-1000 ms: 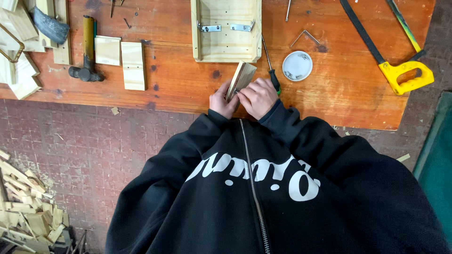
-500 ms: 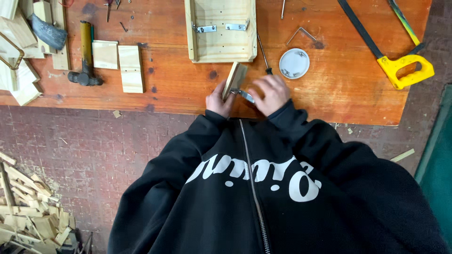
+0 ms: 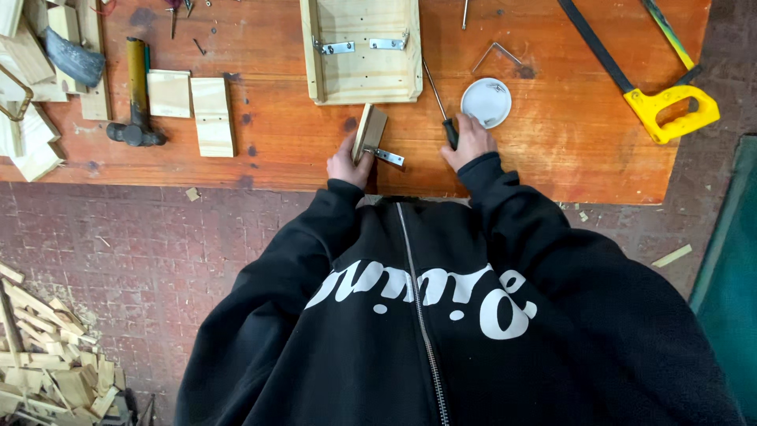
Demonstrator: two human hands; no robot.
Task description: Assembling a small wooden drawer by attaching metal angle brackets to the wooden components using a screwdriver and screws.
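Orange-stained workbench above a brick floor. My left hand grips a small wooden block with a metal hinge, near the bench's front edge. My right hand closes around a screwdriver handle, just beside a white lid. Bare bench lies to the right, before the yellow-handled saw.

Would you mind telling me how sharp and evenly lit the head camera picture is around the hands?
Head view: soft, even light, no hard shadows; mild sheen on the orange table; left hand on the wooden block and right hand on the screwdriver look sharp; edges bow slightly from the wide lens.
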